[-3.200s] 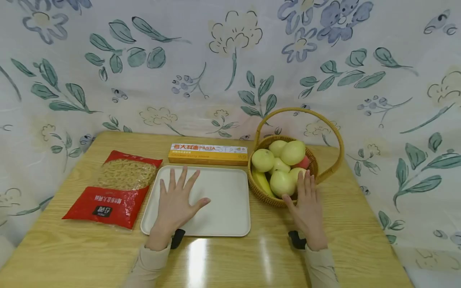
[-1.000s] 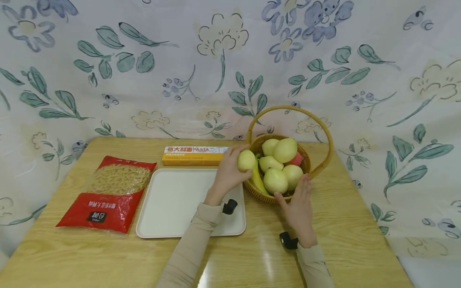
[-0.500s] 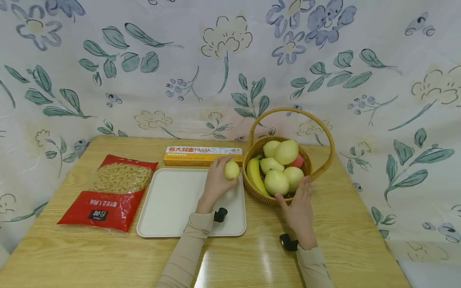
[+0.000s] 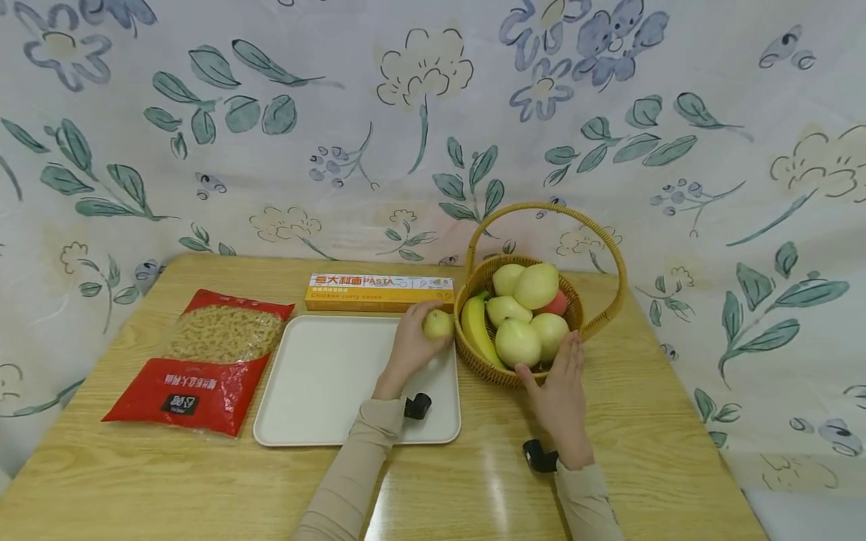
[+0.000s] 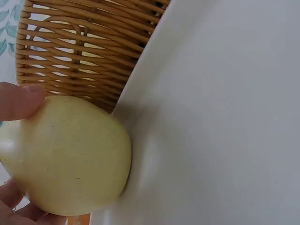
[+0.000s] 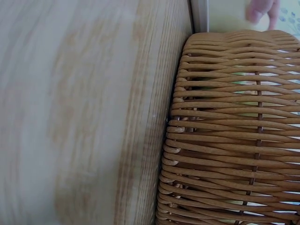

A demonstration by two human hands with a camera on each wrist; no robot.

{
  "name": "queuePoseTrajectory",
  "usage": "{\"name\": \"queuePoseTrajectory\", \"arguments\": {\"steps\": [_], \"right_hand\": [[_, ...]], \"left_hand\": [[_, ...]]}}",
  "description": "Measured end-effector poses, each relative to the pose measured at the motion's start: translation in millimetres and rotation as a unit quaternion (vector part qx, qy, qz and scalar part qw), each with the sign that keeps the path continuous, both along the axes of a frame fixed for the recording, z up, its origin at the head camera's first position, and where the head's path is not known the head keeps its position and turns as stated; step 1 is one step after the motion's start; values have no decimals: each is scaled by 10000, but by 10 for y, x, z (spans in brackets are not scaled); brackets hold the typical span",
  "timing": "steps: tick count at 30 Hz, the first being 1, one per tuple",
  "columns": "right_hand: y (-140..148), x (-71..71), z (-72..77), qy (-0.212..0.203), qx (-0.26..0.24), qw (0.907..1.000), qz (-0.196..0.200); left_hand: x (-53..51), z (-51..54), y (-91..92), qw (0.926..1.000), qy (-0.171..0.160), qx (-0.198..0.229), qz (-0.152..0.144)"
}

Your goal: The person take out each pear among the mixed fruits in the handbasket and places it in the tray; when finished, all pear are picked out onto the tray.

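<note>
My left hand (image 4: 410,344) grips a pale yellow-green pear (image 4: 437,324) over the right back corner of the white tray (image 4: 318,391). In the left wrist view, the thumb lies over the pear (image 5: 75,154) and fingertips show beneath it; its lower side sits at the tray surface. My right hand (image 4: 563,398) rests against the front right rim of the wicker basket (image 4: 489,370), fingers extended. That basket holds several pale green pears (image 4: 519,343), a banana (image 4: 476,327) and a reddish fruit (image 4: 556,303), partly hidden. The right wrist view shows mostly the basket wall (image 6: 234,126).
Behind the tray lies an orange and white pasta box (image 4: 379,293). A red bag of pasta (image 4: 203,361) lies left of the tray. The basket's tall handle (image 4: 617,278) arches up on the right. A floral cloth (image 4: 338,113) hangs behind the wooden table (image 4: 223,481).
The left hand has taken a pear from the left side of the basket and brought it left, then down onto the tray's back right corner. The right hand stays at the basket.
</note>
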State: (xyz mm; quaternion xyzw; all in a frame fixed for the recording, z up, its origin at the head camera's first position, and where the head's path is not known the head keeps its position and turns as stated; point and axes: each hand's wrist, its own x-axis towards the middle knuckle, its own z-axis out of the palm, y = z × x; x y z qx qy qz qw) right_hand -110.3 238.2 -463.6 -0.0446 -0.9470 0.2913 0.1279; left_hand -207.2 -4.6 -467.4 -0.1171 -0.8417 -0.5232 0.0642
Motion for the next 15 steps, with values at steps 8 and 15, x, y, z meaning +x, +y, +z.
{"name": "queuePoseTrajectory", "arguments": {"steps": [8, 15], "right_hand": [[-5, 2, 22, -200, 27, 9998, 24], [11, -7, 35, -375, 37, 9993, 32]], "left_hand": [[28, 93, 18, 9983, 17, 586, 59], [58, 368, 72, 9911, 238, 1309, -48]]}}
